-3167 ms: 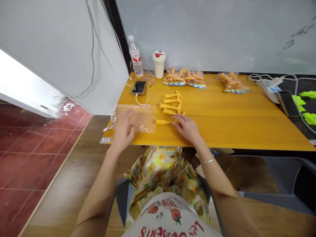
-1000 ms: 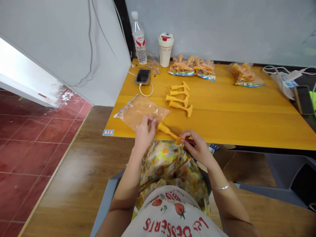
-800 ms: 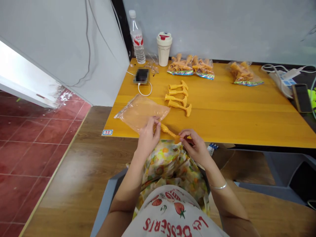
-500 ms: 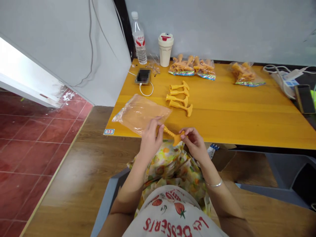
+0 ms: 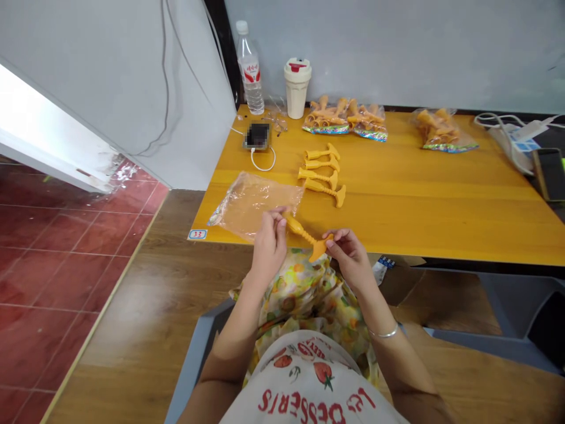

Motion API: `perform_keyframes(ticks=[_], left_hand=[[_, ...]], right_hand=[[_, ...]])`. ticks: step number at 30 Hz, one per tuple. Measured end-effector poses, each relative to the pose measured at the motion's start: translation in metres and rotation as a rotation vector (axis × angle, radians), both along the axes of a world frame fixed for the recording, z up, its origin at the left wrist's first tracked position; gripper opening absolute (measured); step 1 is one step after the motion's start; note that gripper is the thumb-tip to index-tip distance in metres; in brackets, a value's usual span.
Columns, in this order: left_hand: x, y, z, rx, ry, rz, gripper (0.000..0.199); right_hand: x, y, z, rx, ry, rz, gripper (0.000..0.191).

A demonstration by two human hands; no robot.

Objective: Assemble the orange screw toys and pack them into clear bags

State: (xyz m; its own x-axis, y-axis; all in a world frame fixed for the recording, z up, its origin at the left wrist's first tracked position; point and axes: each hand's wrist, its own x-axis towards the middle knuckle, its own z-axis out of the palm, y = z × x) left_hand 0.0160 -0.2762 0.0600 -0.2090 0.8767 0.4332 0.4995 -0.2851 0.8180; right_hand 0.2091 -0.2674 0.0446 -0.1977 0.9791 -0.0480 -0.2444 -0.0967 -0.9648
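on your yellow wooden table (image 5: 419,212) stand a clear plastic water bottle (image 5: 249,73) with a red label and a cream travel cup (image 5: 297,85) with a red-marked lid. a blurred phone (image 5: 256,136) lies with a white charging cable (image 5: 263,171) looped beside it, and a white power strip (image 5: 507,147) sits at far right, near a black smartphone (image 5: 549,174).

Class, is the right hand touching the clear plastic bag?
No, the right hand holds an orange plastic piece, away from the bag.

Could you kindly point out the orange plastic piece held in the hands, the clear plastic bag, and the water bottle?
orange plastic piece (image 5: 302,234): head view, middle of its ribbed stem.
clear plastic bag (image 5: 251,203): head view, centre of the bag.
water bottle (image 5: 250,73): head view, its red-and-white label.
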Motion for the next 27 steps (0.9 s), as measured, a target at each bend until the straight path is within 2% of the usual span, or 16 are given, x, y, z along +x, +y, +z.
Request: perform_keyframes(ticks=[8,12,15,19,24,27], left_hand=[[0.016,-0.007,0.012,0.027,0.110,-0.178,0.007],[0.034,-0.016,0.014,0.024,0.135,-0.262,0.007],[0.050,-0.024,0.013,0.083,0.190,-0.304,0.009],[0.059,-0.030,0.008,0.137,0.247,-0.300,0.012],[0.053,-0.036,0.000,0.125,0.231,-0.259,0.012],[0.052,-0.041,0.000,0.163,0.193,-0.213,0.012]], right_hand=[[-0.012,0.002,-0.005,-0.031,-0.031,0.033,0.039],[-0.025,0.004,-0.007,-0.011,0.047,0.013,0.038],[-0.035,0.004,-0.008,0.025,0.051,-0.024,0.032],[-0.042,0.004,-0.007,0.006,0.029,-0.039,0.026],[-0.048,0.010,-0.009,-0.043,0.183,-0.148,0.040],[-0.054,0.014,-0.017,-0.013,0.059,-0.161,0.033]])
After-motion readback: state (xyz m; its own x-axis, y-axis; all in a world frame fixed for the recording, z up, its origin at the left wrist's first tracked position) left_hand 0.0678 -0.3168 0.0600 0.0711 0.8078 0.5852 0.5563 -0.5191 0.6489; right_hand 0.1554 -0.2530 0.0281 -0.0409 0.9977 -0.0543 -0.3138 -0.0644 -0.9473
